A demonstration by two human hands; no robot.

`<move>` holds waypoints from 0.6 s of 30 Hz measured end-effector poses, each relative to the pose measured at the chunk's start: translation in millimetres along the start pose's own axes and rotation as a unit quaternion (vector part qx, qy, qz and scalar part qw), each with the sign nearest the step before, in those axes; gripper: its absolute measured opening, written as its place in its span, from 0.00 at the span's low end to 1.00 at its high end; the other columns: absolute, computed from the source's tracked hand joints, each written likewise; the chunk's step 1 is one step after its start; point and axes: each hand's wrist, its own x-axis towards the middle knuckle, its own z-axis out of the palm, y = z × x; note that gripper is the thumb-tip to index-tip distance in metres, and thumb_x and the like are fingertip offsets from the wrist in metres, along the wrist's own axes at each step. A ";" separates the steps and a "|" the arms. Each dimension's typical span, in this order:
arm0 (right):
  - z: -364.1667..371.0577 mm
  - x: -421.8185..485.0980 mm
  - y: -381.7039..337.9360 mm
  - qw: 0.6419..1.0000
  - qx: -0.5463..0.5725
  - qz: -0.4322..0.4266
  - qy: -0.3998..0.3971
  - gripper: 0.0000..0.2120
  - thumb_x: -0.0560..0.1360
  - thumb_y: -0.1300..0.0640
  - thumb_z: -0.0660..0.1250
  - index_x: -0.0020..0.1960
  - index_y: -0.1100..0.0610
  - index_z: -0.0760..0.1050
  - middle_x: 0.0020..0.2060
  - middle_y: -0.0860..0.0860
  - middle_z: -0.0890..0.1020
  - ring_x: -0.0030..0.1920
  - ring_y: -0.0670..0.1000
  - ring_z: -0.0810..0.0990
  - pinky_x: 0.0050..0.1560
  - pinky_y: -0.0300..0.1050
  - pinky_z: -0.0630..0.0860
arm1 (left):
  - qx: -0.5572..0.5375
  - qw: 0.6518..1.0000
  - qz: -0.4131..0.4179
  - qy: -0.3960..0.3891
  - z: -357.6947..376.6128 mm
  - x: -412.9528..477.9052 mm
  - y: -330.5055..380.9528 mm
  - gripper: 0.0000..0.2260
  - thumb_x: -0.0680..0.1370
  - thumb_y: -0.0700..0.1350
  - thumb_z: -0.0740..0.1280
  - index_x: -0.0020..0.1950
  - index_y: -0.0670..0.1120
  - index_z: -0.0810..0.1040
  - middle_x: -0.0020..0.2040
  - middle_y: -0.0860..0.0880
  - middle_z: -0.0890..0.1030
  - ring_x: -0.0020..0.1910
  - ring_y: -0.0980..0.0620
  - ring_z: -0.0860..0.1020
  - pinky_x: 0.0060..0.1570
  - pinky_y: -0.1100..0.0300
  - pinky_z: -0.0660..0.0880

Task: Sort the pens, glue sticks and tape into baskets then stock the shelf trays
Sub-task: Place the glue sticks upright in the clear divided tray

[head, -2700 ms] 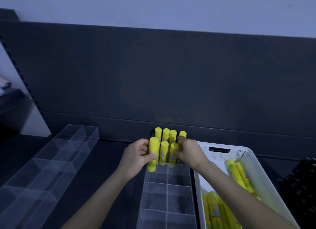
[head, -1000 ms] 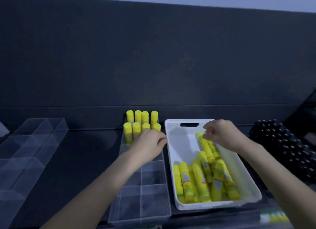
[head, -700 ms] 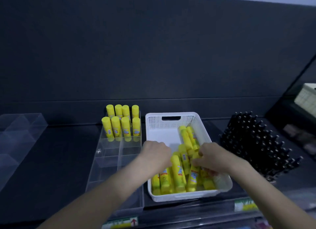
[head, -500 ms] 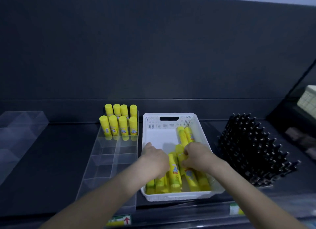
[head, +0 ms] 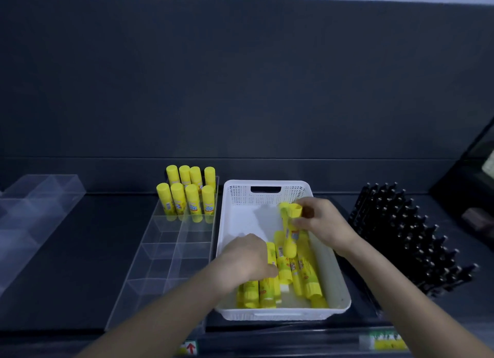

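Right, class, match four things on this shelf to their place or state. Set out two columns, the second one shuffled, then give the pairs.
1. upright glue sticks
2. white basket
3. black pens
4. right hand

A. right of the basket
B. gripping a glue stick
C. far end of the clear tray
D. between the tray and the pens

Pairs: 1-C, 2-D, 3-A, 4-B

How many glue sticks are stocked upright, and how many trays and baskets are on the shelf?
Upright glue sticks: 8
Clear trays: 2
White basket: 1
Total: 11
The loose glue sticks in the basket overlap, so they can't be counted.
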 end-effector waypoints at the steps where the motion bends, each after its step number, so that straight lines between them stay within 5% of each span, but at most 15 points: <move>1: -1.8 0.7 3.4 1.000 0.011 -0.002 0.005 0.09 0.68 0.67 0.69 0.40 0.54 0.76 0.36 0.55 0.83 0.41 0.57 0.82 0.49 0.55 0.77 | 0.000 1.000 -0.002 0.007 0.1 -0.9 2.4 0.21 0.76 0.55 0.64 0.57 0.39 0.74 0.57 0.42 0.75 0.55 0.43 0.75 0.43 0.58 0.67; 7: -1.8 0.6 8.2 0.998 0.064 -0.002 0.014 0.10 0.72 0.67 0.68 0.44 0.54 0.72 0.43 0.59 0.83 0.45 0.59 0.82 0.50 0.53 0.77 | -0.015 0.999 -0.046 0.005 0.6 0.1 -1.5 0.23 0.72 0.49 0.69 0.61 0.39 0.67 0.57 0.44 0.72 0.57 0.45 0.75 0.42 0.58 0.69; 12: 4.9 2.2 10.4 1.000 0.022 -0.005 0.015 0.07 0.68 0.66 0.72 0.42 0.58 0.76 0.36 0.54 0.82 0.39 0.54 0.81 0.44 0.45 0.77 | -0.184 0.980 -0.027 0.075 -19.1 7.2 -7.9 0.44 0.72 0.44 0.71 0.76 0.41 0.43 0.59 0.43 0.74 0.48 0.49 0.75 0.36 0.59 0.71; 14: 7.6 1.0 8.4 1.000 -0.022 -0.014 0.009 0.07 0.67 0.64 0.73 0.39 0.57 0.75 0.31 0.47 0.77 0.33 0.47 0.76 0.34 0.32 0.71 | -0.306 0.946 -0.002 0.105 -25.4 9.4 -10.9 0.39 0.70 0.43 0.73 0.74 0.42 0.54 0.58 0.45 0.74 0.44 0.51 0.74 0.36 0.57 0.74; 16: 9.8 -0.8 5.2 0.999 -0.032 -0.019 0.013 0.09 0.67 0.63 0.73 0.37 0.55 0.74 0.29 0.44 0.75 0.32 0.44 0.73 0.31 0.30 0.69 | -0.404 0.906 0.026 0.124 -24.8 10.9 -19.2 0.23 0.68 0.42 0.75 0.59 0.45 0.69 0.48 0.47 0.76 0.41 0.51 0.75 0.39 0.54 0.76; 18: 13.1 -3.2 3.4 0.999 -0.019 -0.024 0.009 0.11 0.67 0.64 0.73 0.35 0.53 0.72 0.30 0.45 0.76 0.32 0.44 0.74 0.32 0.30 0.70 | -0.478 0.866 0.061 0.135 -20.8 9.4 -27.4 0.15 0.68 0.39 0.74 0.48 0.47 0.71 0.42 0.49 0.76 0.38 0.52 0.75 0.39 0.56 0.75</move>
